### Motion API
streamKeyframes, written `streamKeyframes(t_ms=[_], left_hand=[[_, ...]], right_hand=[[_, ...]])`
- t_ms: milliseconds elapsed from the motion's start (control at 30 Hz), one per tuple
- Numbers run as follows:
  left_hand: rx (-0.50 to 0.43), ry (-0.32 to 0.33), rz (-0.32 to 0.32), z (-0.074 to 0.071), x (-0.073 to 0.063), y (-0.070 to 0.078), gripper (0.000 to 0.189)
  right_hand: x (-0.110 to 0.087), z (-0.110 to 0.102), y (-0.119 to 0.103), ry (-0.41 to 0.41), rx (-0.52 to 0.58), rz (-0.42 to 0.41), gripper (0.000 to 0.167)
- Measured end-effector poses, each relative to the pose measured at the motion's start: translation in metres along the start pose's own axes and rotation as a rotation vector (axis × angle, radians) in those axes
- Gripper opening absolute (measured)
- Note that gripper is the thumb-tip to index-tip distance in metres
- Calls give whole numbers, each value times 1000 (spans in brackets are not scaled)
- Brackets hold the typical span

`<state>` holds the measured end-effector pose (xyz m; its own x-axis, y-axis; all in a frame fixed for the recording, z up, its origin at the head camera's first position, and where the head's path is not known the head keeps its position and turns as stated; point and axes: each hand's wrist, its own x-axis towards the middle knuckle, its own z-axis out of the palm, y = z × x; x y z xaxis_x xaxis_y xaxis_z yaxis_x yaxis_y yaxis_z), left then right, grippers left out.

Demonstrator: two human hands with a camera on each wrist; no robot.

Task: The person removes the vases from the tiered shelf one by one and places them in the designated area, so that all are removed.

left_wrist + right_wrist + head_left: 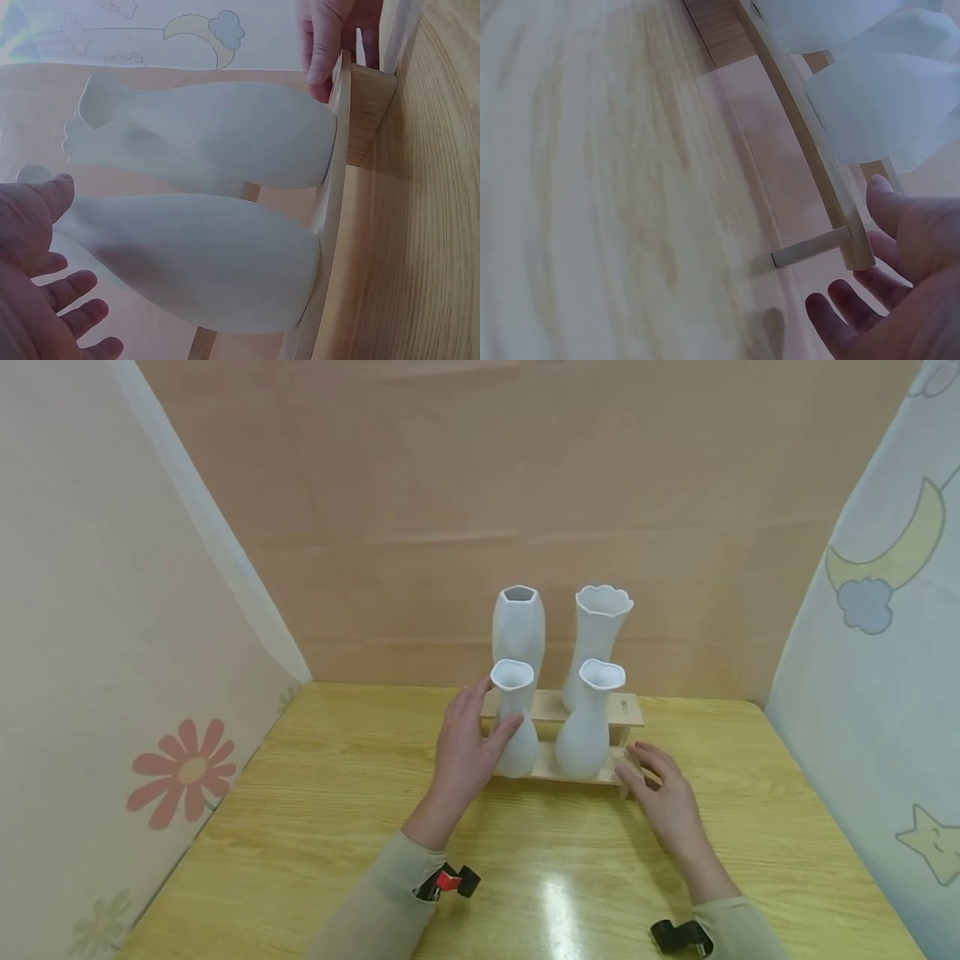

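Two white vases with bulbous bodies stand on the lower step of a wooden rack [547,767]. My left hand [467,739] is at the front left vase [517,745], its thumb overlapping the neck in the head view. The left wrist view shows its fingers apart and relaxed around that neck. Beside it is the front right vase [583,743]. At the rack's right end is my right hand [667,797], thumb and fingers spread about the lower board's corner. In the right wrist view its fingertips [842,294] lie close to the board end [859,255].
On the upper step stand a faceted white vase [517,625] and a scalloped-rim white vase [600,618]. The rack sits toward the back of a wood-grain table [337,793]. A tan backdrop [450,485] rises behind, with printed cloths on both sides.
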<state>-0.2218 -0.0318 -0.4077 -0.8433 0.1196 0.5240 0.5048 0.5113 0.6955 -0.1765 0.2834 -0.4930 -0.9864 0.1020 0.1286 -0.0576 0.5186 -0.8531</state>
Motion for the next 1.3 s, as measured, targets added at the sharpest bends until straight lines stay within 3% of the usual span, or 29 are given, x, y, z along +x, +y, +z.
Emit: streamKeyframes(t_ms=[267,667,1000,1300], left_hand=[[-66,-6,-30,6,2,0,70],[-106,-12,-77,14,2,-4,65],[-201,-26,-122,15,1,-4,49],[-199,-22,-126,17,1,-4,47]], right_hand=[[5,3,13,-49,47,39,75],[6,2,27,-89,100,23,76],[4,3,28,-104,162,33,76],[3,3,28,-115,178,25,78]])
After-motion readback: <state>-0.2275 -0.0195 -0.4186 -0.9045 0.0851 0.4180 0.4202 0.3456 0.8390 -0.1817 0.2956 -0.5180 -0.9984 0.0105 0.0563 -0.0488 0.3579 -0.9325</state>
